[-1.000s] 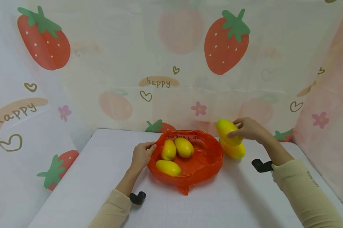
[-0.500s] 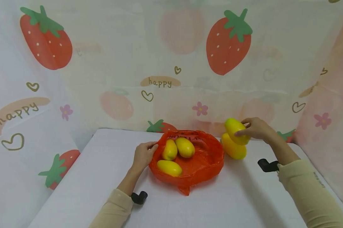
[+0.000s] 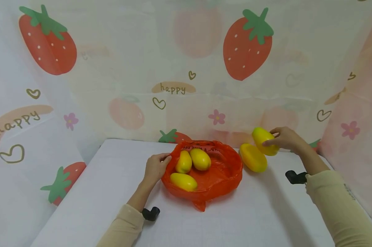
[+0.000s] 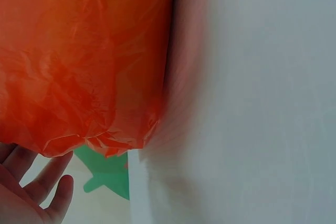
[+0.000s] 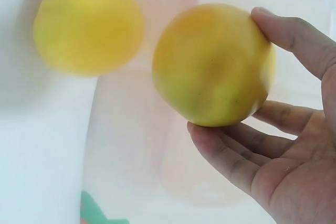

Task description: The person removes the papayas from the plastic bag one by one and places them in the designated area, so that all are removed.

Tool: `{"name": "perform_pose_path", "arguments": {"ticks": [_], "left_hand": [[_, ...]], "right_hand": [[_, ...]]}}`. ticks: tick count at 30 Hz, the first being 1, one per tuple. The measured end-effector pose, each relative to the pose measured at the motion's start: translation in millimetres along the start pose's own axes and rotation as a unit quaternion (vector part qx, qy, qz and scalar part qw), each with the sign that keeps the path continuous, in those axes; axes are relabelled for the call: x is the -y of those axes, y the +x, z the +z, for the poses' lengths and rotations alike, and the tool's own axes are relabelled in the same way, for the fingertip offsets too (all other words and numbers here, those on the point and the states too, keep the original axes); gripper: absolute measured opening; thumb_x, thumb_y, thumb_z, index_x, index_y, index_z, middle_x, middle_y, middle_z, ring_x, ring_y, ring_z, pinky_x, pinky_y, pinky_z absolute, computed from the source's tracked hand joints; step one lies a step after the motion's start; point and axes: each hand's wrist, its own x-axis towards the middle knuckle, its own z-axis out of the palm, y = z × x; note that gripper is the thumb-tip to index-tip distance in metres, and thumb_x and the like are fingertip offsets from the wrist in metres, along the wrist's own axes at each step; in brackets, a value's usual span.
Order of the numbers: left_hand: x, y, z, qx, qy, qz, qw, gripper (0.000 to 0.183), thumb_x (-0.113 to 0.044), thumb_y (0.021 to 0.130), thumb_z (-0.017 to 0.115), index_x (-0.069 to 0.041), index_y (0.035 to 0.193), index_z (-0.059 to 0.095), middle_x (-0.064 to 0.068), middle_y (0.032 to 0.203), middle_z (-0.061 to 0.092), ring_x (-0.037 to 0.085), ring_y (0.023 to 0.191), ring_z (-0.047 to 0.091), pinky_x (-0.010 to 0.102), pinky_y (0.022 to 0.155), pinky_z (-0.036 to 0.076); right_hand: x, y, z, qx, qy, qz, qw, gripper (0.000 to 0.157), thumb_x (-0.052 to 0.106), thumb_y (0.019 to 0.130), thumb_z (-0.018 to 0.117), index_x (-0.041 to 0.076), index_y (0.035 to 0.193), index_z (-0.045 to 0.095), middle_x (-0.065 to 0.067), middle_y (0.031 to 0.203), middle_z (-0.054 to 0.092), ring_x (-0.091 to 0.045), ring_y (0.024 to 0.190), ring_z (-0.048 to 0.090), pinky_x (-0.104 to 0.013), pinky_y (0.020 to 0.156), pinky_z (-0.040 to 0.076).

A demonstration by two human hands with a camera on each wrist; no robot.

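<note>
In the head view a red plastic bag (image 3: 204, 195) stands on the table with its mouth spread wide. Three yellow mangoes (image 3: 184, 181) lie inside it, toward its left side. My left hand (image 3: 155, 167) holds the bag's left rim; in the left wrist view some fingers (image 4: 46, 179) show below the bag's edge, others partly behind it. My right hand (image 3: 287, 140) grips a mango (image 3: 265, 140) between thumb and fingertips, raised at the back right. Another mango (image 3: 253, 158) lies just right of the bag, slightly left of the held one.
A white table (image 3: 117, 192) carries the bag. Behind it hangs a pale cloth (image 3: 136, 51) printed with strawberries, and similar cloth closes both sides. A black wrist mount (image 3: 295, 177) sticks out from the right forearm, another (image 3: 151, 214) from the left.
My right hand has moved rightward with its mango, away from the bag and off the mango lying beside it, which now shows in full. My left hand stays at the rim.
</note>
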Motion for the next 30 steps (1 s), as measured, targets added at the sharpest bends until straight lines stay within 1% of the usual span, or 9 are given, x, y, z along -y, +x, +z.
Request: {"name": "perform_pose_path", "arguments": {"ticks": [6,11,15,18,24,26,30], "left_hand": [[0.4,-1.0,0.4,0.003,0.002,0.002,1.0000,0.027,-0.021,0.096,0.062,-0.004,0.114,0.072,0.014,0.108,0.074,0.031,0.104,0.068,0.042,0.090,0.057],[0.6,-1.4,0.7,0.003,0.002,-0.001,1.0000,0.027,-0.021,0.096,0.061,-0.004,0.114,0.072,0.014,0.109,0.074,0.031,0.105,0.068,0.042,0.091,0.057],[-0.3,-1.4,0.2,0.001,0.001,0.000,1.0000,0.027,-0.021,0.096,0.061,-0.004,0.114,0.072,0.014,0.109,0.074,0.031,0.105,0.068,0.042,0.091,0.057],[0.5,-2.4,-0.4,0.003,0.001,-0.002,1.0000,0.027,-0.021,0.096,0.061,-0.004,0.115,0.072,0.014,0.109,0.074,0.031,0.104,0.068,0.042,0.091,0.057],[1.6,-4.7,-2.0,0.005,0.001,-0.007,1.0000,0.028,-0.021,0.096,0.061,-0.004,0.116,0.072,0.014,0.110,0.073,0.031,0.105,0.068,0.042,0.092,0.056],[1.6,-4.9,-2.1,0.005,0.001,-0.008,1.0000,0.028,-0.021,0.096,0.061,-0.005,0.116,0.072,0.013,0.110,0.073,0.030,0.105,0.068,0.042,0.092,0.056],[1.4,-4.1,-1.4,0.006,0.001,0.003,1.0000,0.028,-0.021,0.096,0.061,-0.006,0.117,0.071,0.013,0.111,0.073,0.031,0.106,0.067,0.042,0.093,0.056]], "right_hand": [[-9,2,-2.4,-0.004,-0.009,0.012,1.000,0.080,0.042,0.085,0.071,-0.012,0.137,0.041,-0.038,0.130,0.050,-0.045,0.110,0.056,-0.050,0.089,0.053],[-17,4,-2.2,-0.004,-0.011,0.022,1.000,0.081,0.042,0.085,0.070,-0.013,0.137,0.041,-0.037,0.128,0.051,-0.043,0.106,0.057,-0.048,0.088,0.054],[-27,6,-0.7,-0.009,-0.015,0.031,0.999,0.080,0.041,0.085,0.070,-0.014,0.136,0.041,-0.037,0.127,0.050,-0.042,0.103,0.055,-0.050,0.089,0.053],[-34,8,1.7,-0.010,-0.018,0.036,0.999,0.081,0.041,0.086,0.070,-0.015,0.136,0.040,-0.038,0.128,0.049,-0.044,0.104,0.054,-0.054,0.090,0.051],[-45,10,8.2,-0.010,-0.015,0.042,0.999,0.082,0.041,0.086,0.069,-0.016,0.136,0.038,-0.039,0.129,0.048,-0.046,0.105,0.052,-0.057,0.090,0.048],[-48,11,10.6,-0.009,-0.015,0.044,0.999,0.082,0.041,0.086,0.069,-0.016,0.136,0.038,-0.039,0.129,0.048,-0.046,0.105,0.052,-0.057,0.089,0.049],[-54,13,14.4,-0.016,-0.026,0.047,0.998,0.081,0.040,0.086,0.069,-0.016,0.135,0.039,-0.039,0.128,0.048,-0.046,0.103,0.052,-0.052,0.084,0.051]]}}
